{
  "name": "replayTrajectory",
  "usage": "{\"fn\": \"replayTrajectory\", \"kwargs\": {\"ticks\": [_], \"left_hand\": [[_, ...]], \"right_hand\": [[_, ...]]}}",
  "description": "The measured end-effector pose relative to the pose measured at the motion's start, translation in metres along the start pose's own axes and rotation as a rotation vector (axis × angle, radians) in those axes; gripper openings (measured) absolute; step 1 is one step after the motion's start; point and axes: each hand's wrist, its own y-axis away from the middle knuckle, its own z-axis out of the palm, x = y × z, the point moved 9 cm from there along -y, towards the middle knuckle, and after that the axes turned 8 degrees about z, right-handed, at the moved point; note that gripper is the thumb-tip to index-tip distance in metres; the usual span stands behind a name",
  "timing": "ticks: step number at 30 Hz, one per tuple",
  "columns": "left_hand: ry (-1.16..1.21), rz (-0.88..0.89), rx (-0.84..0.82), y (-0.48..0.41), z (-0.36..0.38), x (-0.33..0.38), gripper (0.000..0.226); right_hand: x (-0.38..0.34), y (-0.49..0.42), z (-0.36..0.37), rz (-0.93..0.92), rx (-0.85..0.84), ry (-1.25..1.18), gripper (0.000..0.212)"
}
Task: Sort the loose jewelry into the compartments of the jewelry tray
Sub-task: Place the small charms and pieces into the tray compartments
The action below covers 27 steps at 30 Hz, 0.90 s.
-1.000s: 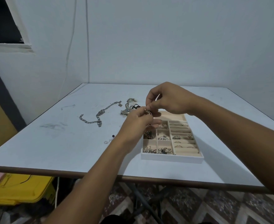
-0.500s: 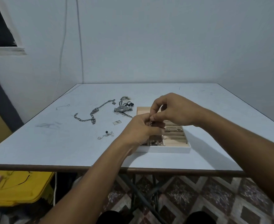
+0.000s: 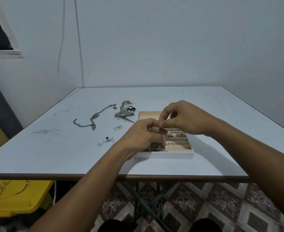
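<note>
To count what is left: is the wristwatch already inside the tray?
No, the wristwatch lies on the table, just left of the tray.

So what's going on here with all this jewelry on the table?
A person is sorting jewelry into a white jewelry tray. The left hand and right hand meet over it, fingertips pinched together, likely on a piece too tiny to make out. Some compartments already hold rings and other small items. Left of the tray, a chunky chain, a wristwatch, a thin piece with a black bead and a small flat tag lie loose on the table.
</note>
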Motion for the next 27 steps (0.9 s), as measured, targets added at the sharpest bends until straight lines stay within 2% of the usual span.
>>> {"fn": "replayTrajectory", "kwargs": {"ticks": [4,8,16,20,27], "left_hand": [[-0.001,-0.009,0.061,0.002,-0.024,-0.001,0.023],[-0.09,0.066,0.225,0.016,-0.078,0.008,0.01],[-0.198,0.028,0.488,0.059,-0.168,0.0,0.024],[-0.204,0.016,0.53,0.069,-0.188,-0.004,0.026],[-0.208,0.019,0.537,0.071,-0.197,-0.008,0.026]], "right_hand": [[0.002,-0.002,0.0,-0.02,0.002,-0.099,0.005],[-0.001,-0.009,0.019,-0.007,-0.058,-0.157,0.003],[-0.045,-0.041,0.094,-0.122,-0.151,0.086,0.009],[-0.069,-0.058,0.126,-0.174,-0.194,0.208,0.022],[-0.08,-0.078,0.152,-0.147,-0.253,0.285,0.029]]}}
